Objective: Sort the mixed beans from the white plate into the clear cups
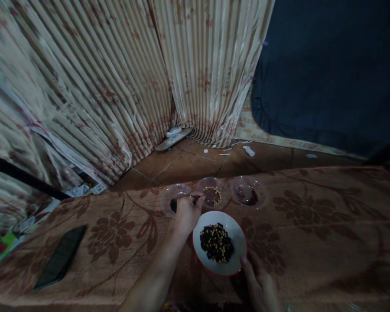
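with the bowl (237, 236) as landmark, the mixed pile of dark pieces and yellow kernels (217, 243) lies in its middle, between the two hands. to sort well here, i would keep the bowl level, pinch a few pieces of one kind at a time, and let go low over the matching dish so none bounce out. the right hand (260, 281) holds the bowl's near right edge, thumb on the rim, other fingers hidden. the left hand (189, 213) reaches past the bowl's far left edge, fingers narrowly bent; whether they pinch anything i cannot tell. beyond the bowl stand three clear dishes: the black-bearing dish (166, 197) to its far left, partly under the left hand, the kernel-bearing dish (226, 190) straight beyond, the reddish-bearing dish (262, 197) to its far right.
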{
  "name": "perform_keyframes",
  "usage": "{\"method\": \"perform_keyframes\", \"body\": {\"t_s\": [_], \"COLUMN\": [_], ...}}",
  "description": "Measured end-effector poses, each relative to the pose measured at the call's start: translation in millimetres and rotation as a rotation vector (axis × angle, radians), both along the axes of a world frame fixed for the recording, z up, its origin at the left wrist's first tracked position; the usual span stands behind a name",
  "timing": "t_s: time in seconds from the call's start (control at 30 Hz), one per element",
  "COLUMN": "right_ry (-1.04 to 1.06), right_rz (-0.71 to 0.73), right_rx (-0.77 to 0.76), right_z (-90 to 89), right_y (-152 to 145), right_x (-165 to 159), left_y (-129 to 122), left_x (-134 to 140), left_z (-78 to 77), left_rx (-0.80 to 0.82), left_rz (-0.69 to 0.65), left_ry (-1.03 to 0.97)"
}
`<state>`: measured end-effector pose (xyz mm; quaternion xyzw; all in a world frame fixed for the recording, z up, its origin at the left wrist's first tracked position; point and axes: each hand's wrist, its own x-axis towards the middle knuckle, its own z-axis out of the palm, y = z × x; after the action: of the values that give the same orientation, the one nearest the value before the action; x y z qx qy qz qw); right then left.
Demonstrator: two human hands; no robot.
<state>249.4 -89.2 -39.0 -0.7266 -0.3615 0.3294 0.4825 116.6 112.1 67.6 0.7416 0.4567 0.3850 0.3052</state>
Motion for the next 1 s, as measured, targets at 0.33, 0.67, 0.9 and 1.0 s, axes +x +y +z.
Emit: {"method": "perform_keyframes", "body": {"t_s": [0.33, 0.67, 0.9, 1.0], "right_ry": [0.004, -0.018, -0.029, -0.026], "right_rz": [-0.009, 0.024, 0.033, 0.051], "right_rx": [-0.006, 0.026, 0.045, 0.04], "right_z": [17.4, 20.4, 19.9, 21.3], "right_y": [2.2, 1.3, 0.0, -0.5], "right_x": [-4.4, -5.7, -5.3, -5.3], "left_y": [-49.7, -66.0, -65.7, -66.0], "left_x": [-22.8, -12.3, -9.0, -9.0], "left_z": [-5.5, -19.2, -15.1, -14.7], "left_rx": [-0.222, -0.226, -0.149, -0.131], "left_rz": [-0.084, -0.119, -0.16, -0.177], "left_ry": [-0.079, 0.008, 0.066, 0.095]}}
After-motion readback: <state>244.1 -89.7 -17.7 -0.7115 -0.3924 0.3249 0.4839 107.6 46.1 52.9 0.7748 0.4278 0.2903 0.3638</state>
